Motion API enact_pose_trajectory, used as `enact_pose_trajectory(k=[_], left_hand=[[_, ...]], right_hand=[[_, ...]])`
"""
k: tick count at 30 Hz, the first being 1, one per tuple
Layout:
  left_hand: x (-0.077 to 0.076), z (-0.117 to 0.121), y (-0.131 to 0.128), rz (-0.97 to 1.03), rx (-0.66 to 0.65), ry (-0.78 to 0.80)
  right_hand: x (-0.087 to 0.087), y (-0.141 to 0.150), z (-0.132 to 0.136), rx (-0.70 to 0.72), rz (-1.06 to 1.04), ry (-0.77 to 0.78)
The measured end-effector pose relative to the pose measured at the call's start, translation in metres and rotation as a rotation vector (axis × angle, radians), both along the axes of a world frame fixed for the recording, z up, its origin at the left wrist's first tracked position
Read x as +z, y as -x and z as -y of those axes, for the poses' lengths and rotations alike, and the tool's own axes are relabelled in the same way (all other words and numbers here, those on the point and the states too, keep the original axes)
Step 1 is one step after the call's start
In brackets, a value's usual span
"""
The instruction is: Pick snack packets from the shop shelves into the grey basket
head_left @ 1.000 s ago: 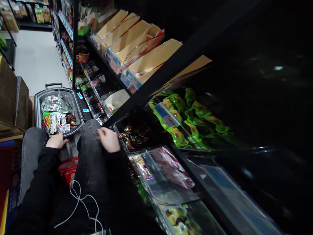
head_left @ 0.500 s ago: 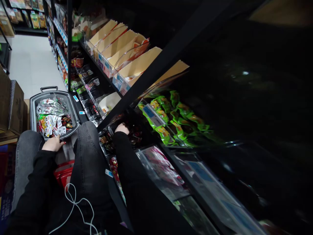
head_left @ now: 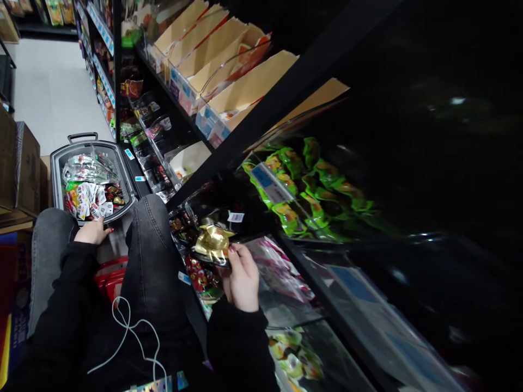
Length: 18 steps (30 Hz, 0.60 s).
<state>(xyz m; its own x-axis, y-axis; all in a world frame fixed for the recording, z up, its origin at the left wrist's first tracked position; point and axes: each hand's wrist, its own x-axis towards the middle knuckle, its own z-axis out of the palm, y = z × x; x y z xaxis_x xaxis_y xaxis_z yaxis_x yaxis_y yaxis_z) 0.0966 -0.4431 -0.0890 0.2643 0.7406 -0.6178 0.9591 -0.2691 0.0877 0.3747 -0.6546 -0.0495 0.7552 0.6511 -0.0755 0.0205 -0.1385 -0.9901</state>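
Right hand: the right hand (head_left: 243, 279) pinches the gold packet (head_left: 213, 243) between thumb and fingers.
Gold packet: at the right hand's 10 to 11 o'clock, above the display bins.
Left hand: the left hand (head_left: 90, 233) is at the grey basket's (head_left: 131, 188) 6 o'clock rim; whether it grips the rim, cannot tell.
Basket contents: clear packets (head_left: 87, 169) at 12 o'clock, white packets (head_left: 90, 198) at 6, dark packets (head_left: 115, 197) at 4.
Green packets: the green packets (head_left: 316, 193) lie at the gold packet's 2 o'clock.
Red packets: the red packets (head_left: 201, 273) lie at its 7 o'clock.
Cartons: the open cartons (head_left: 245, 84) stand at its 12 to 1 o'clock.
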Motion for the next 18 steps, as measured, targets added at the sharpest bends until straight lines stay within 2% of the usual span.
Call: enact_pose_trajectory(k=[5,7,9,10,12,14,15,16,18], left_hand=[[-0.002,0.001,0.001,0.009,-0.003,-0.017],[0.003,0.001,0.000,0.027,0.007,-0.033],[0.013,0.002,-0.002,0.141,0.046,-0.069],[0.021,0.003,-0.004,0.274,0.079,-0.072],[0.038,0.008,-0.010,0.686,0.131,0.013],[0.054,0.016,-0.019,1.129,0.128,0.216],[0.061,0.022,-0.023,1.280,0.108,0.302],[0.067,0.028,-0.028,1.370,0.089,0.340],[0.073,0.038,-0.036,1.424,0.077,0.234]], right_hand=[[0.026,0.032,-0.018,0.079,-0.210,-0.024],[0.032,0.038,-0.030,0.113,-0.279,-0.026],[0.036,0.045,-0.040,0.152,-0.368,-0.048],[0.038,0.050,-0.045,0.174,-0.412,-0.060],[0.040,0.060,-0.054,0.228,-0.475,-0.071],[0.042,0.072,-0.062,0.287,-0.495,-0.067],[0.043,0.077,-0.065,0.312,-0.488,-0.068],[0.043,0.081,-0.068,0.331,-0.472,-0.072],[0.040,0.088,-0.071,0.363,-0.419,-0.082]])
